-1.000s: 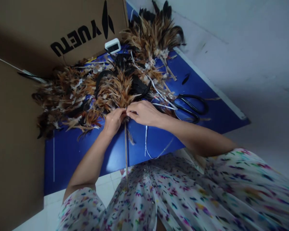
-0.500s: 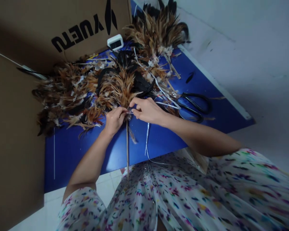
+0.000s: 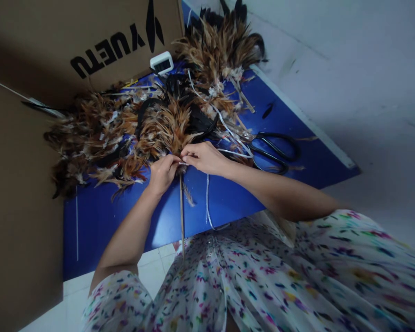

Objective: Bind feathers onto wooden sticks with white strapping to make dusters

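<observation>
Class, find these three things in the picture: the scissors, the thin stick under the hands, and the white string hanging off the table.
scissors (image 3: 276, 150): head view, on the black handle loops.
stick (image 3: 181, 212): head view, mid-shaft below the hands.
string (image 3: 207, 198): head view, on the hanging stretch.

The blue table (image 3: 100, 221) is the landmark. Its near left part lies bare, offering open passage from the near edge. Across its far half, a heap of feathers (image 3: 100, 133) blocks the way. At the far left, cardboard boxes (image 3: 20, 184) wall it in. Black scissors (image 3: 275, 147) lie toward its right edge, with bare blue just beyond. A thin stick (image 3: 181, 207) crosses its near middle.
</observation>
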Tool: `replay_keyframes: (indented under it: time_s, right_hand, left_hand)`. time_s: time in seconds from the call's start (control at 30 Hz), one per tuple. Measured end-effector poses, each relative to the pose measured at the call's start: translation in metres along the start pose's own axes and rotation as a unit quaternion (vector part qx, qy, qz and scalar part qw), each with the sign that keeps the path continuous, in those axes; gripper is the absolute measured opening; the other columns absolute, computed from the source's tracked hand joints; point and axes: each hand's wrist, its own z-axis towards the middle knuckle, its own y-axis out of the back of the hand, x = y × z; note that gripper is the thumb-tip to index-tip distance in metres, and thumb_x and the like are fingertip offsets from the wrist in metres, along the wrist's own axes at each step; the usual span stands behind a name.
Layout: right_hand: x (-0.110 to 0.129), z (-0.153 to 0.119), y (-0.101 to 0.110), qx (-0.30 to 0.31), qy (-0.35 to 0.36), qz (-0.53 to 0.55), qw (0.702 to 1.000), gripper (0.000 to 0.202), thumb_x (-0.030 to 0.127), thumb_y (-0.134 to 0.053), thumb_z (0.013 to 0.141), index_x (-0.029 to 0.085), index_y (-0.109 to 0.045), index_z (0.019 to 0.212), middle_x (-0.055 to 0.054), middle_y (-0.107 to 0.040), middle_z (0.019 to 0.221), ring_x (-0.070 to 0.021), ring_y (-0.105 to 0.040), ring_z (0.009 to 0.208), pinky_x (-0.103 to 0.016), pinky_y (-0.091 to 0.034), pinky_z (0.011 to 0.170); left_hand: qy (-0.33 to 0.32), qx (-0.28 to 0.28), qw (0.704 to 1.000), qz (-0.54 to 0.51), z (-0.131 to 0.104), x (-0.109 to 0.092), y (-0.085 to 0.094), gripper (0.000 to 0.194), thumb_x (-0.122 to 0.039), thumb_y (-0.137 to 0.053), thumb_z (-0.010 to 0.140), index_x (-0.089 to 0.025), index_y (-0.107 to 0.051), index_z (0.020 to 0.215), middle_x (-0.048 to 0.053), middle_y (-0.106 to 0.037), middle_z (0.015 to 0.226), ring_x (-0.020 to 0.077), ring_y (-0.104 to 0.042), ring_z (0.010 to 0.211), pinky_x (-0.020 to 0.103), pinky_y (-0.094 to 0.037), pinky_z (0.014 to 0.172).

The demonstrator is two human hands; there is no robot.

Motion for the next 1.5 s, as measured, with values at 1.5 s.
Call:
replay_keyframes:
  time_s: [1.5]
  right_hand:
    - [-0.009,0.011,-0.007,-0.014,0.013,0.006,1.000,0.026,0.005,-0.052,0.077,0.012,-0.074,0.089,-0.004,-0.071,0.081,-0.0100,-0.060,0.070,-0.022,-0.041,0.070]
  left_hand:
    - [-0.078,0.005,0.997,-0.017,0.003,0.004,0.011,0.008,-0.017,-0.063,0.082,-0.018,-0.064,0.074,0.004,-0.074,0.082,0.0139,-0.070,0.076,0.026,-0.056,0.072]
